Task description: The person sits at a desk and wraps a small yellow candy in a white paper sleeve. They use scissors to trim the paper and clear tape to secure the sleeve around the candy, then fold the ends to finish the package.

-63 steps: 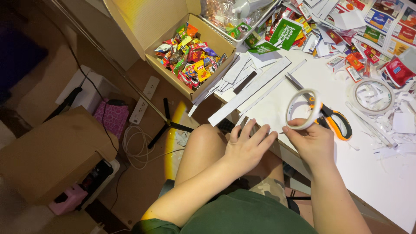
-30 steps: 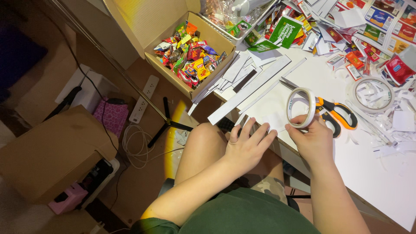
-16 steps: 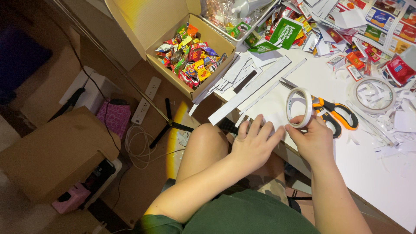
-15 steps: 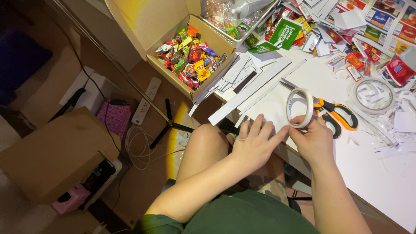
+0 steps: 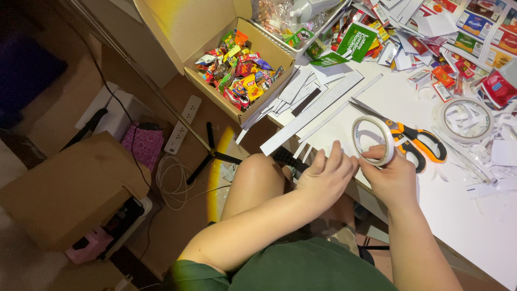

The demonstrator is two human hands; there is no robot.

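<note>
The right hand [image 5: 396, 180] grips a tape roll [image 5: 372, 140] at its lower rim, thumb on the near side and fingers curled behind it. The roll stands on edge above the near part of the white table [image 5: 463, 215], its open centre facing the camera and a little to the left, so its axis runs roughly level, from the person outward. It is a thin ring, white or clear, with a pale core; the table shows through the hole.

The left hand [image 5: 326, 175] lies just left of the roll, fingers spread and slack, their tips at the table edge and the forefinger close to the roll's lower left; whether it touches I cannot tell. It holds nothing.

Orange-handled scissors [image 5: 414, 141] lie just behind the roll, blades pointing up-left. A second roll [image 5: 466, 119] lies flat further right among paper scraps. Long white strips [image 5: 312, 113] run diagonally across the table. An open box [image 5: 237, 67] of bright packets sits up-left.
</note>
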